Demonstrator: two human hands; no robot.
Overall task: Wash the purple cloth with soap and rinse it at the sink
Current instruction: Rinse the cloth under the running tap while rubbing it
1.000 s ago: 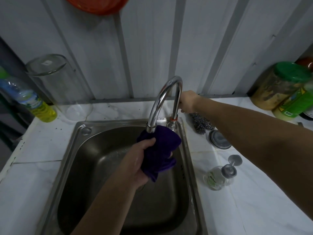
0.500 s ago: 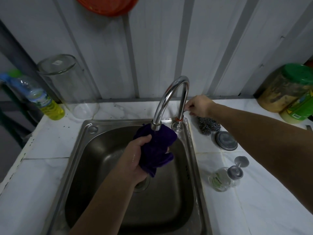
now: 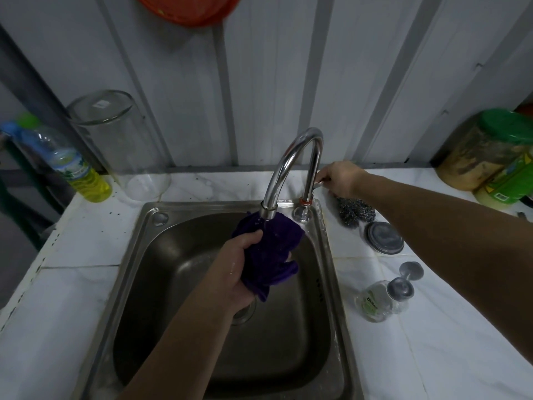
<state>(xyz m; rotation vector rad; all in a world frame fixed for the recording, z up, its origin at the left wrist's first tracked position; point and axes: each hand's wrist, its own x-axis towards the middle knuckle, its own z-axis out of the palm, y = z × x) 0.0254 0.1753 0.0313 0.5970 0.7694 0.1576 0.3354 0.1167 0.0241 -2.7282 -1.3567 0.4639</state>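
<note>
My left hand (image 3: 235, 269) grips the bunched purple cloth (image 3: 272, 249) and holds it right under the spout of the curved chrome faucet (image 3: 291, 166), over the steel sink (image 3: 288, 356). The cloth's top touches the spout; I cannot tell whether water is running. My right hand (image 3: 339, 180) reaches behind the faucet and is closed on its small lever handle at the back right of the sink. A small clear soap bottle (image 3: 372, 304) with a silver pump lies on the counter to the right of the sink.
A steel scouring pad (image 3: 356, 215) and a round metal lid (image 3: 385, 238) lie right of the faucet. A clear upturned jar (image 3: 115, 145) and a yellow liquid bottle (image 3: 72, 168) stand at back left. Green-lidded containers (image 3: 490, 151) stand at back right on the white counter (image 3: 57, 298).
The camera view has shifted slightly left. My right hand has settled onto the faucet's handle. My left hand keeps the cloth under the spout, lifted a little closer to it.
</note>
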